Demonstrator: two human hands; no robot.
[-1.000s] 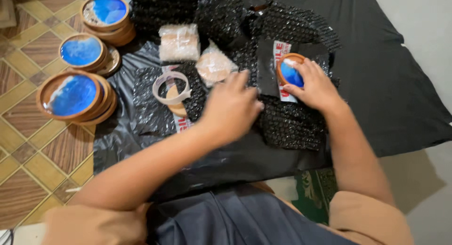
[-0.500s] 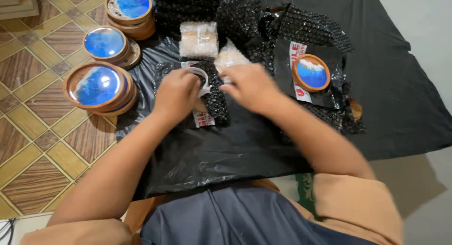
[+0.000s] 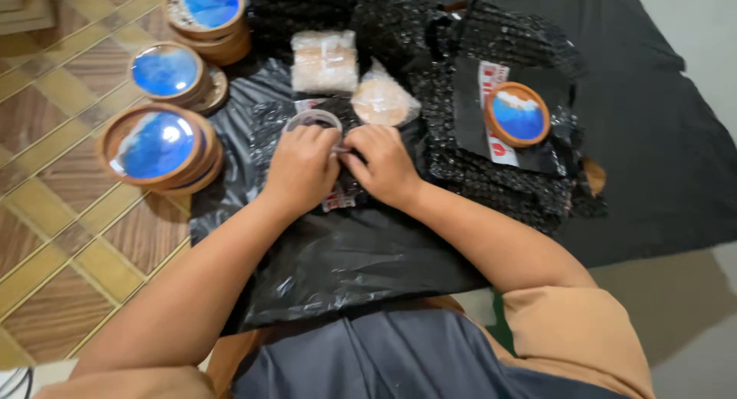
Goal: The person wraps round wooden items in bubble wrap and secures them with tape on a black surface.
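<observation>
Clear plastic roll of packing tape [image 3: 312, 120] sits on crinkled black plastic sheet [image 3: 338, 253], at approx 12 o'clock of both hands. Left hand [image 3: 301, 169] curls over roll's near rim, fingers bent & close together. Right hand [image 3: 381, 163] pinches at the tape end w/ thumb & forefinger, other fingers tucked. Step, as judged: picking the free end loose. Next move needs a firm grip on roll & steady peel.

Outward: round wrapped pale packet [image 3: 381, 101] at 1 o'clock, square wrapped packet [image 3: 325, 59] at 12. Round wood-rimmed blue coaster [image 3: 517, 113] on black bubble wrap [image 3: 491, 176] at 3. Stacks of blue-topped wooden discs [image 3: 157, 146] at 9 on tile floor [image 3: 54, 238].
</observation>
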